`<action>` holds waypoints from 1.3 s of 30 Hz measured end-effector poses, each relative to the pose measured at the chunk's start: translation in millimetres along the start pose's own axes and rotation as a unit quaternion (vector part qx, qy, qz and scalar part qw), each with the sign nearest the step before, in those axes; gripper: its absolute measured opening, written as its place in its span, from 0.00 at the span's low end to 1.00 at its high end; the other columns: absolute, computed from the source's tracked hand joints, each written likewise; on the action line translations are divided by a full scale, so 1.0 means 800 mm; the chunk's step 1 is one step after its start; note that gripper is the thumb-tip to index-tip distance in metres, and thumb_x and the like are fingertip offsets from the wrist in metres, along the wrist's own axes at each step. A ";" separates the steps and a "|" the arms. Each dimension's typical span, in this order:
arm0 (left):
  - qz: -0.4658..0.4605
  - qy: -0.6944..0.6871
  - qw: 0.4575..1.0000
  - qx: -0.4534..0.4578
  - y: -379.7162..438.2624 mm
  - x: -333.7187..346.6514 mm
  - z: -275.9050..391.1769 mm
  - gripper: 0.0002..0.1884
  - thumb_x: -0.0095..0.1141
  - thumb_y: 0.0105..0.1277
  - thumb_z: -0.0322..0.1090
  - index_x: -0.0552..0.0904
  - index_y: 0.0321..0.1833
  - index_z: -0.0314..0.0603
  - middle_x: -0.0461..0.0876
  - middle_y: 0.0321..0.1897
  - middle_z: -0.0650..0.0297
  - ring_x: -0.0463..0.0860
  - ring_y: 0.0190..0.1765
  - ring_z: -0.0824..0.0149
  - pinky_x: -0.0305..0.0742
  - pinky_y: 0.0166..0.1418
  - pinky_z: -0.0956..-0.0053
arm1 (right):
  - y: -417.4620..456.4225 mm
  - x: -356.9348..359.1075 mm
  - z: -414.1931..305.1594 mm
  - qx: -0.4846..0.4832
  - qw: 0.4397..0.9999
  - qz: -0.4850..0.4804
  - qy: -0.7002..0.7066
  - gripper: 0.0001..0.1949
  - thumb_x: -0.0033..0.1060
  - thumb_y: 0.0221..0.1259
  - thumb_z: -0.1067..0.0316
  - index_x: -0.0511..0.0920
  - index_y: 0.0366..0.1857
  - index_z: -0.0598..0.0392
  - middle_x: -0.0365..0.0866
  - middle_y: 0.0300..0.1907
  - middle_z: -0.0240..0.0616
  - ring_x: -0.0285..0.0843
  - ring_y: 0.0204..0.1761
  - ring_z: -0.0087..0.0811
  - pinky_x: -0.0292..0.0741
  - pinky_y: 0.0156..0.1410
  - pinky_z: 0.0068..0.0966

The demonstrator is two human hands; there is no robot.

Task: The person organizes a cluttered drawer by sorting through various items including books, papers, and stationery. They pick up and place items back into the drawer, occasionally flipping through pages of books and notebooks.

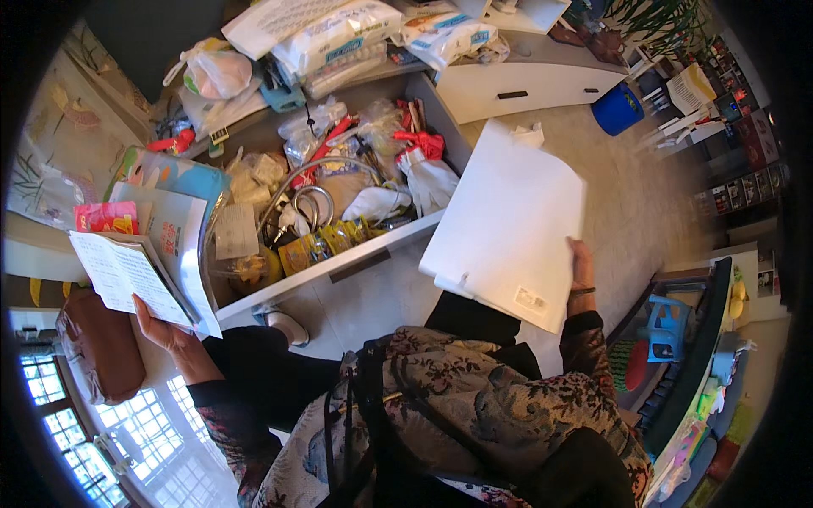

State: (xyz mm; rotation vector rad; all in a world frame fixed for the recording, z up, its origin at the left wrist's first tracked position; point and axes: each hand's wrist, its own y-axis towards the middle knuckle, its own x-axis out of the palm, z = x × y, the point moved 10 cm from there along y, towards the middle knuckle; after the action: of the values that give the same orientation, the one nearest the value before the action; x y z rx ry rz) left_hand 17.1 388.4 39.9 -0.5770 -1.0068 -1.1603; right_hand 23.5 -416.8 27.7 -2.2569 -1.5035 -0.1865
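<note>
My left hand [162, 330] grips a stack of papers and booklets [124, 270] at its lower edge, with a small red packet [107, 218] lying at its top. My right hand [580, 270] holds a large white booklet [508, 222] by its right edge; a barcode label sits near its bottom corner. Between the two hands is a pulled-out drawer [330, 278] packed with odds and ends. Inside it are a metal flexible hose [315, 197], white gloves [429, 181], a red cloth [422, 143], clear plastic bags [381, 124] and yellow packets [324, 244].
Packs of wipes or tissues [343, 41] and a tied plastic bag [219, 70] crowd the cabinet top. A blue bin [617, 109] stands on the floor at the upper right. On the right is a blue plastic stool [667, 327]; a brown padded stool [101, 346] is at left.
</note>
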 end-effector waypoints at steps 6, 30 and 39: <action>0.025 0.045 0.999 0.003 -0.021 0.007 -0.003 0.26 0.49 0.65 0.40 0.64 0.64 0.38 0.72 0.58 0.51 0.78 0.55 0.55 0.72 0.58 0.52 | 0.003 0.037 -0.014 -0.047 0.989 0.013 -0.142 0.26 0.56 0.57 0.70 0.63 0.61 0.59 0.73 0.53 0.42 0.74 0.50 0.30 0.71 0.56 0.25; 0.012 0.052 0.997 -0.052 -0.019 0.053 -0.059 0.24 0.46 0.68 0.37 0.63 0.64 0.33 0.72 0.58 0.50 0.77 0.55 0.55 0.71 0.59 0.56 | -0.012 -0.027 0.039 -0.033 0.970 0.202 -0.131 0.12 0.51 0.65 0.61 0.76 0.36 0.60 0.79 0.35 0.34 0.75 0.34 0.26 0.72 0.40 0.22; 0.165 0.131 0.978 0.009 -0.027 0.011 -0.043 0.29 0.50 0.64 0.38 0.59 0.65 0.31 0.71 0.57 0.48 0.75 0.56 0.54 0.71 0.59 0.59 | -0.026 0.003 0.086 0.079 0.997 0.004 0.014 0.19 0.51 0.63 0.57 0.71 0.53 0.56 0.77 0.49 0.37 0.75 0.50 0.34 0.74 0.55 0.33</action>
State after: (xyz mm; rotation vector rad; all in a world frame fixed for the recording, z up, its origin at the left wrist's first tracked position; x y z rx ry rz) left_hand 9.6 349.1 29.0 -0.5372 -0.6656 -0.9020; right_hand -2.5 -379.7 -28.3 -2.1277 -1.4424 -0.0925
